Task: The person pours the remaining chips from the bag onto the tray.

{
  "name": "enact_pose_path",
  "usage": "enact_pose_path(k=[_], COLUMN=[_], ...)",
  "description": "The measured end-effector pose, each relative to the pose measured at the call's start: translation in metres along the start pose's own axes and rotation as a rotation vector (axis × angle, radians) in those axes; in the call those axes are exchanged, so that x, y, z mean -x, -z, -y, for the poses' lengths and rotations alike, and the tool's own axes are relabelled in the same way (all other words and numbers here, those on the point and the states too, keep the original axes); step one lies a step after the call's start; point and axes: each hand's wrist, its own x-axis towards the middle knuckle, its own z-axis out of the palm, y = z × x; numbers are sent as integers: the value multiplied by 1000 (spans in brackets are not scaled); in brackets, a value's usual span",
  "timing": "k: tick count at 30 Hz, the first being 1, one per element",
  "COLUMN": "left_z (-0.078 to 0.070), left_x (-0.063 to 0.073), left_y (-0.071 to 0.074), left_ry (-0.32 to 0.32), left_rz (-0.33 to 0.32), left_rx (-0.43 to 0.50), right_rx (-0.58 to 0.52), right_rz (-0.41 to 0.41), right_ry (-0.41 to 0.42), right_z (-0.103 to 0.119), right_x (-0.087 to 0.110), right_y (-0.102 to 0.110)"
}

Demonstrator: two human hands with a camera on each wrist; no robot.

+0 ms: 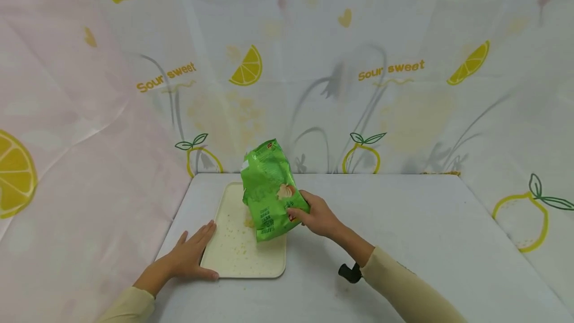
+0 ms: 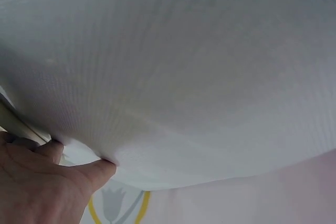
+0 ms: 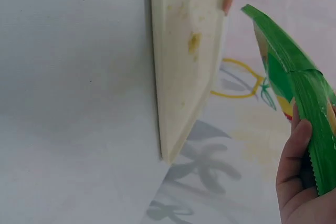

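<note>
My right hand (image 1: pixel 320 217) grips the lower right side of a green snack bag (image 1: pixel 269 183), thumb in front. The bag hangs tilted above a cream tray (image 1: pixel 239 265) and hides part of its right half. Yellow crumbs (image 3: pixel 194 42) lie on the tray, some in a small clump. At the tray's left edge rests my left hand (image 1: pixel 190 255), fingers spread, thumb by the near corner. In the left wrist view, the fingers of the left hand (image 2: pixel 47 182) touch the white surface beside the tray's edge. The right wrist view shows the bag (image 3: pixel 310 87) edge-on, apart from the tray.
A white-covered table (image 1: pixel 403 243) extends to the right of the tray. A small black object (image 1: pixel 350 273) lies near the right forearm, partly covered by the sleeve. Behind the table hangs a lemon-print curtain (image 1: pixel 287 98), which also runs along both sides.
</note>
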Motion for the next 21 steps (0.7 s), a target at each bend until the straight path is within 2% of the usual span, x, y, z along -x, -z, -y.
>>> enact_pose_path(k=[6,10,14,17,21], left_z=[0,2,4,3,2], left_x=[2,1,1,2,2], left_y=[0,-2,-4,-4,-2], left_ry=[-7,-22,-27,-21,-14], left_rz=[1,-5,-26,-12,0], left_rx=[20,19,-9,0,-2], right_rx=[-21,-21,32,57,45], right_rz=[30,7,99,181,189], right_ry=[-17,-9,29,48,36], right_z=[0,-5,-10,-13,-13], right_x=[0,3,4,5,7], right_y=[-4,-9,-14,-16,-17])
